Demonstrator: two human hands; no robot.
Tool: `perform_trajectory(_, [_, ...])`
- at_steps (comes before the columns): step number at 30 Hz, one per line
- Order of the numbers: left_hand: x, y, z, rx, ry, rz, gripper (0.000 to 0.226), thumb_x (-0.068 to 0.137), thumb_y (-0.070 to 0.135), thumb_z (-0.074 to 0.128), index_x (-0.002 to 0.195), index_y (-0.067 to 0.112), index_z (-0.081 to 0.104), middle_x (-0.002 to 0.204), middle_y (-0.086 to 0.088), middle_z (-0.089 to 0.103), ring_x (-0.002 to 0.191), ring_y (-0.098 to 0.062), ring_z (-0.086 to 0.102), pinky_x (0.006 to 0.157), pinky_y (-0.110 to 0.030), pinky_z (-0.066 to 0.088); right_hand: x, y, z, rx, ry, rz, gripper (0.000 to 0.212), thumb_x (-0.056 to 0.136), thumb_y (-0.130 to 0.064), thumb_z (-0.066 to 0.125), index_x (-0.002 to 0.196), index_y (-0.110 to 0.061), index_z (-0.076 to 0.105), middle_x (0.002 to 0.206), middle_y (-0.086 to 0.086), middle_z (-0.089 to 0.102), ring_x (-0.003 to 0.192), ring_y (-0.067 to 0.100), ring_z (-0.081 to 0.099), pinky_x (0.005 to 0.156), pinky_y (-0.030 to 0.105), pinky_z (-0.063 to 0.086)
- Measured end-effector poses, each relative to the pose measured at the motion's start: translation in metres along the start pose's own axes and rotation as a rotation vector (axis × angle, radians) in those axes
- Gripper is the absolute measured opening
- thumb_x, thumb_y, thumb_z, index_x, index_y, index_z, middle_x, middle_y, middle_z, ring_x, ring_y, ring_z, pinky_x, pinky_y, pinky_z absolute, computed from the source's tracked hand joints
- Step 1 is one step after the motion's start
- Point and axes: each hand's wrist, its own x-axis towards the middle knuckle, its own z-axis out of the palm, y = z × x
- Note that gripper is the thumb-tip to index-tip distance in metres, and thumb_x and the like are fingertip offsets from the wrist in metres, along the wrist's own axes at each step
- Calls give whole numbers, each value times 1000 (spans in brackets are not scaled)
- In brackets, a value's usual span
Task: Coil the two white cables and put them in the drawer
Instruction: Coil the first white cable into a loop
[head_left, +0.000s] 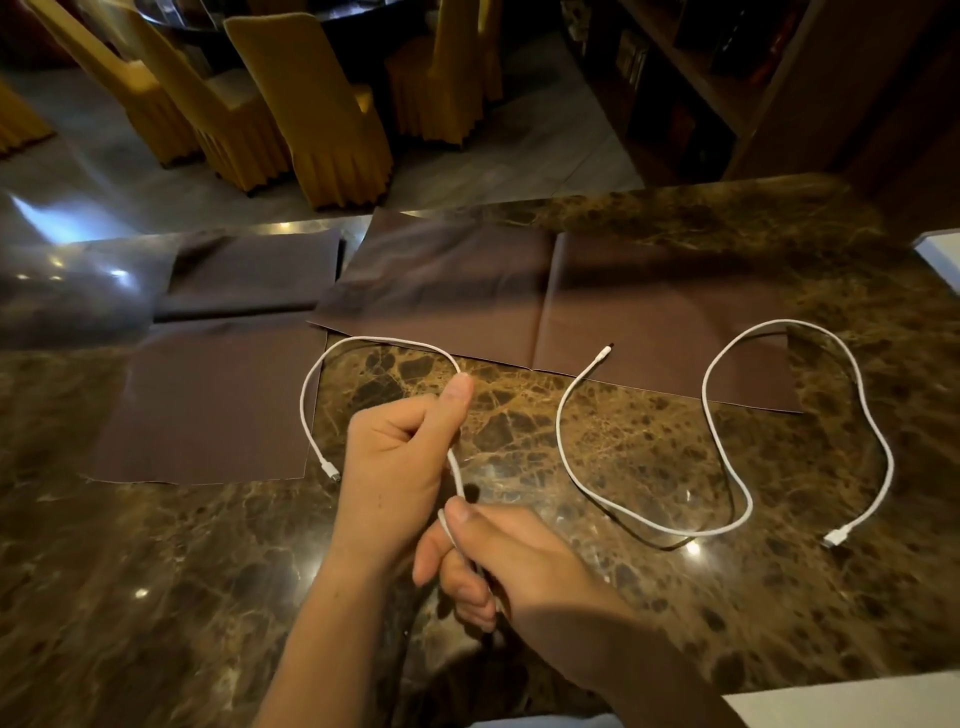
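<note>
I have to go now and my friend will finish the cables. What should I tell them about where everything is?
Left hand: shut on the left white cable, pinching it near the top of its loop.
Right hand: shut on the same cable lower down, near the table edge.
That cable's free plug lies at the edge of the brown cloth; only one loose loop is formed so far.
The right white cable lies untouched and uncoiled on the marble table, partly over the other brown cloth.
Done: nothing is coiled yet.
Left: coil both cables and put them in the drawer, which is not in view.
</note>
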Motion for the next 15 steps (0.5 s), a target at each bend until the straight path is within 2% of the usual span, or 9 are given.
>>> perform_trajectory(3, [0,2,-1,17,-36,4,74,91,46,63,55,-14,40,53,-35,34,52,-46,27,49,-46,30,-3,4,-1,-77,32,-37,45,100,-49,41,80,-21,71,57,-6,44,53,11,37,56,32,30])
perform_trajectory(5, [0,0,1,6,-52,-20,74,92,44,65,54,-14,38,52,-33,31,52,-45,25,51,-48,31,-7,3,-2,-92,22,-94,42,99,-51,44,79,-22,68,58,-5,42,56,13,36,57,35,29])
perform_trajectory(8, [-8,-4,11,-67,-65,-99,69,89,44,66,50,-4,35,47,-23,28,45,-30,24,50,-33,34,-11,-6,-2,-43,5,-172,39,98,-50,46,79,-21,65,59,-3,39,57,16,34,56,36,29])
perform_trajectory(10, [-18,-9,18,-169,-87,-191,61,89,48,64,50,7,43,44,-9,34,37,-18,32,40,-24,30,-11,-16,-3,80,-35,-204,36,98,-44,49,77,-19,65,58,-3,37,55,14,32,54,32,28])
perform_trajectory(12, [-25,-9,24,-247,-110,-297,56,90,52,56,44,21,48,38,0,40,30,-9,38,33,-15,31,-11,-28,-4,201,-84,-217,35,99,-37,52,74,-16,63,57,-2,34,53,15,29,53,36,23])
perform_trajectory(13, [-25,-9,26,-260,-109,-299,55,91,51,54,42,25,48,36,5,41,28,-5,39,31,-12,31,-10,-34,-5,261,-97,-222,35,99,-35,52,73,-14,62,56,-1,32,52,15,28,53,37,20])
perform_trajectory(15, [-23,-8,30,-220,-89,-226,56,99,36,51,45,26,51,39,7,46,29,-1,41,31,-10,32,-5,-43,-10,374,-109,-246,35,99,-33,49,73,-11,58,55,-1,29,50,14,26,52,36,19])
